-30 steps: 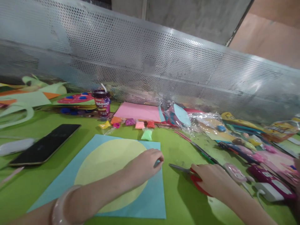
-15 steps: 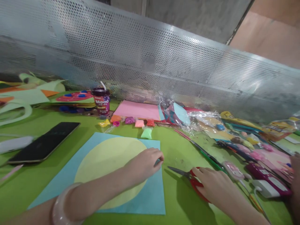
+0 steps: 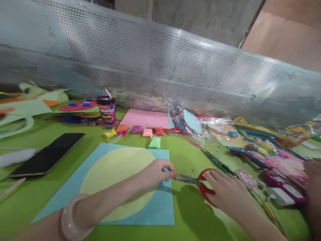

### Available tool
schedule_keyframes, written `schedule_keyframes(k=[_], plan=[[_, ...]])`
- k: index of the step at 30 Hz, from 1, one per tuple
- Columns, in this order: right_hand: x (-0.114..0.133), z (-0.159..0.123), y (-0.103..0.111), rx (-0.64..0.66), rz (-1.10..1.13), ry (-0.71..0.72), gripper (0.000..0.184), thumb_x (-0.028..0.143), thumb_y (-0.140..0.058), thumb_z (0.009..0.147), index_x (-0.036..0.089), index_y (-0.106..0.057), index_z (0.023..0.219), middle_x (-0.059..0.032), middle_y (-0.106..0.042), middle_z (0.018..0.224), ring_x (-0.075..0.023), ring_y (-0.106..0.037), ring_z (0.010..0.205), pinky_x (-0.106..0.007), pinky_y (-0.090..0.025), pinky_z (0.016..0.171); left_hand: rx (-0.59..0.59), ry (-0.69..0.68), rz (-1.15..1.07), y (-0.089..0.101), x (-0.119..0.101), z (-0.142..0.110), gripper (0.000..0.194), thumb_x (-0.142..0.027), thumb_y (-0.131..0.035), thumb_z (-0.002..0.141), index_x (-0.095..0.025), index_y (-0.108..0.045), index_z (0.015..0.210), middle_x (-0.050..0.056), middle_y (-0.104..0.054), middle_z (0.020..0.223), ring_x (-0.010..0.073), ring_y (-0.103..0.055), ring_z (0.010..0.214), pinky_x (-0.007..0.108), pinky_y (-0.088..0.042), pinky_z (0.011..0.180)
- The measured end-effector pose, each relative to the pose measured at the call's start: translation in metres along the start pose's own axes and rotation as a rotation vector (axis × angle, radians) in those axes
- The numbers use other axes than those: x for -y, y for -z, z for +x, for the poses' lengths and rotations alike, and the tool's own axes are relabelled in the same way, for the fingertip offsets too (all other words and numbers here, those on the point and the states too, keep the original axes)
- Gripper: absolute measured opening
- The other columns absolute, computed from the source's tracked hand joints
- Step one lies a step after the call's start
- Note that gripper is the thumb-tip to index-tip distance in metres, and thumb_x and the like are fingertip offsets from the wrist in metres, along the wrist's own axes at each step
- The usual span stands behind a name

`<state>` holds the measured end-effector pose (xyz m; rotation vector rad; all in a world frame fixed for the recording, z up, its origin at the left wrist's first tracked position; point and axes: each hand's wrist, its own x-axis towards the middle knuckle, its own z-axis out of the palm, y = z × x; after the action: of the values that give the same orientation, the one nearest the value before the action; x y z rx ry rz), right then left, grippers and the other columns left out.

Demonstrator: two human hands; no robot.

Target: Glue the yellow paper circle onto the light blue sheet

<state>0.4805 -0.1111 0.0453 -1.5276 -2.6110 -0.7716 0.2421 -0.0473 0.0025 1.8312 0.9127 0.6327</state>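
Observation:
My right hand [image 3: 225,190] grips the red handles of a pair of scissors [image 3: 191,179], whose blades point left and look closed. My left hand [image 3: 163,170], with a pale bangle on its wrist, has thumb and fingers pinched together at the tips of the blades. Whether a small scrap also sits in that pinch is hidden. Beneath my left forearm lies a pale yellow paper circle [image 3: 112,167] on a light blue sheet [image 3: 164,214].
A black phone [image 3: 50,154] lies left. Behind are a purple drink cup [image 3: 107,112], pink paper [image 3: 146,117] and small bags of coloured clay [image 3: 154,142]. Pens [image 3: 213,156], a purple power bank [image 3: 281,184] and another person's hand [image 3: 313,170] are right. A perforated metal panel [image 3: 150,50] stands behind.
The scissors have risen slightly and shifted left in my right hand. My left fingers, apart from the blades before, now meet at their tips.

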Motion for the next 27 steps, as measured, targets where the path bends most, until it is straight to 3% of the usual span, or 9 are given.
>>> schedule_keyframes(k=[4, 7, 9, 12, 14, 16, 18, 22, 27], plan=[[-0.027, 0.029, -0.009, 0.177, 0.164, -0.264, 0.022, 0.027, -0.044, 0.081, 0.02, -0.058, 0.097, -0.008, -0.068, 0.09, -0.0193, -0.063, 0.067, -0.028, -0.044, 0.053, -0.109, -0.088, 0.246, 0.007, 0.002, 0.002, 0.022, -0.033, -0.049, 0.083, -0.018, -0.065, 0.086, 0.004, -0.064, 0.092, 0.0172, -0.058, 0.085, 0.029, -0.044, 0.077], [-0.041, 0.057, -0.021, 0.233, 0.264, -0.352, 0.03, 0.034, -0.038, 0.085, 0.019, -0.055, 0.104, -0.0071, -0.068, 0.077, -0.0171, -0.06, 0.056, -0.025, -0.041, 0.046, -0.055, -0.21, 0.442, 0.003, 0.003, 0.005, 0.029, -0.029, -0.048, 0.085, -0.017, -0.062, 0.107, 0.009, -0.059, 0.113, 0.0212, -0.053, 0.105, 0.035, -0.041, 0.091], [-0.044, 0.073, -0.028, 0.238, 0.276, -0.309, 0.031, 0.035, -0.038, 0.085, 0.019, -0.055, 0.105, -0.0068, -0.068, 0.079, -0.0174, -0.061, 0.058, -0.026, -0.041, 0.048, -0.008, -0.283, 0.589, -0.005, 0.005, 0.006, 0.035, -0.031, -0.048, 0.086, -0.016, -0.058, 0.116, 0.012, -0.056, 0.12, 0.0253, -0.049, 0.112, 0.043, -0.039, 0.094], [-0.044, 0.086, -0.033, 0.243, 0.288, -0.206, 0.031, 0.034, -0.044, 0.081, 0.021, -0.056, 0.106, -0.0077, -0.066, 0.1, -0.0195, -0.063, 0.071, -0.029, -0.045, 0.058, -0.02, -0.395, 0.77, -0.015, 0.009, 0.005, 0.035, -0.03, -0.051, 0.085, -0.016, -0.058, 0.116, 0.014, -0.054, 0.122, 0.0287, -0.048, 0.113, 0.049, -0.039, 0.094], [-0.044, 0.086, -0.034, 0.233, 0.289, -0.156, 0.031, 0.032, -0.047, 0.078, 0.021, -0.057, 0.105, -0.008, -0.064, 0.109, -0.0227, -0.061, 0.085, -0.035, -0.045, 0.072, -0.064, -0.449, 0.816, -0.018, 0.013, 0.003, 0.029, -0.027, -0.053, 0.084, -0.017, -0.061, 0.111, 0.013, -0.056, 0.119, 0.0276, -0.05, 0.111, 0.046, -0.042, 0.092], [-0.044, 0.081, -0.033, 0.215, 0.275, -0.118, 0.028, 0.03, -0.05, 0.076, 0.02, -0.06, 0.101, -0.0083, -0.064, 0.107, -0.026, -0.056, 0.098, -0.044, -0.038, 0.087, -0.099, -0.488, 0.795, -0.017, 0.016, 0.0, 0.024, -0.024, -0.052, 0.085, -0.02, -0.063, 0.106, 0.009, -0.059, 0.112, 0.0239, -0.052, 0.106, 0.04, -0.044, 0.09], [-0.046, 0.071, -0.031, 0.224, 0.254, -0.064, 0.023, 0.026, -0.05, 0.075, 0.02, -0.063, 0.093, -0.0074, -0.066, 0.099, -0.0263, -0.055, 0.1, -0.047, -0.033, 0.091, -0.119, -0.501, 0.737, -0.015, 0.018, -0.002, 0.019, -0.021, -0.051, 0.086, -0.02, -0.063, 0.101, 0.006, -0.06, 0.103, 0.0199, -0.053, 0.099, 0.035, -0.045, 0.087], [-0.047, 0.051, -0.028, 0.366, 0.266, 0.031, 0.019, 0.017, -0.054, 0.068, 0.024, -0.063, 0.084, -0.0015, -0.069, 0.088, -0.0208, -0.061, 0.079, -0.038, -0.04, 0.076, -0.117, -0.481, 0.675, -0.012, 0.017, -0.006, 0.014, -0.016, -0.048, 0.087, -0.019, -0.062, 0.088, 0.003, -0.06, 0.089, 0.0154, -0.053, 0.087, 0.03, -0.045, 0.08], [-0.047, 0.042, -0.028, 0.335, 0.209, 0.085, 0.019, 0.01, -0.056, 0.062, 0.026, -0.057, 0.07, 0.0056, -0.065, 0.064, -0.0149, -0.059, 0.054, -0.028, -0.032, 0.051, -0.102, -0.442, 0.646, -0.006, 0.017, -0.005, 0.016, -0.015, -0.045, 0.088, -0.019, -0.06, 0.091, 0.002, -0.06, 0.09, 0.0147, -0.052, 0.086, 0.029, -0.043, 0.08]])
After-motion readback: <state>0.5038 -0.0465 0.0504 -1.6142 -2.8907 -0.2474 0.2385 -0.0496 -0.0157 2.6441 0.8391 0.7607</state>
